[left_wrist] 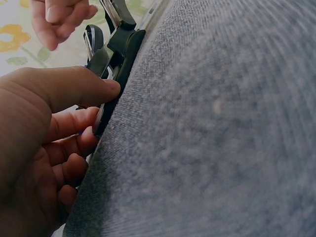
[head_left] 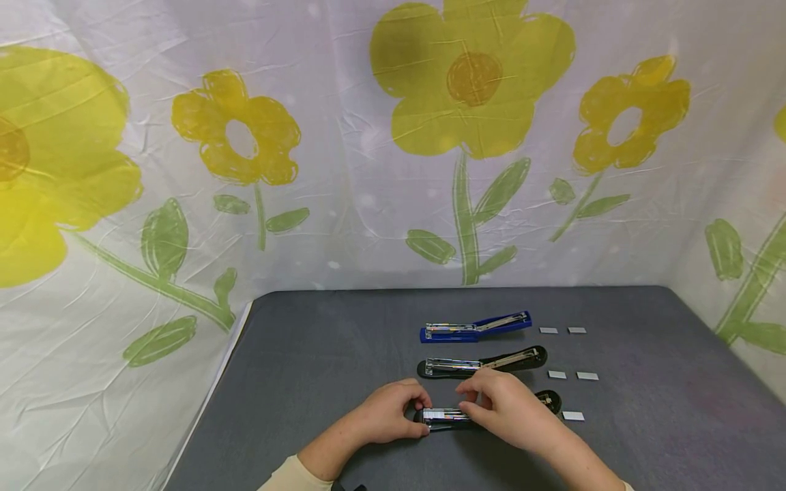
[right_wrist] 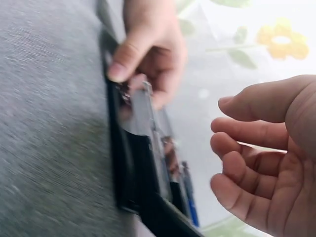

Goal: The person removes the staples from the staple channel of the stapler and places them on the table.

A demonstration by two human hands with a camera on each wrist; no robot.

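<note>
The nearest black stapler [head_left: 451, 414] lies opened out on the table, its metal staple channel exposed and its top swung back to the right. My left hand [head_left: 388, 414] holds its left end between thumb and fingers; the left wrist view shows the thumb [left_wrist: 98, 89] on the near side of the stapler's base. Just above the channel hovers my right hand [head_left: 512, 412], partly covering the stapler. In the right wrist view its fingers [right_wrist: 256, 133] are loosely bent, with a gap to the thumb and nothing between them.
Behind lie another opened black stapler [head_left: 451, 368] and an opened blue stapler [head_left: 451, 334]. Small pale staple strips sit right of them: a pair by the blue one, a pair by the middle one, and a single strip [head_left: 574, 416] by the nearest. A flower-printed cloth [head_left: 344, 225] hangs behind the grey table [head_left: 295, 382].
</note>
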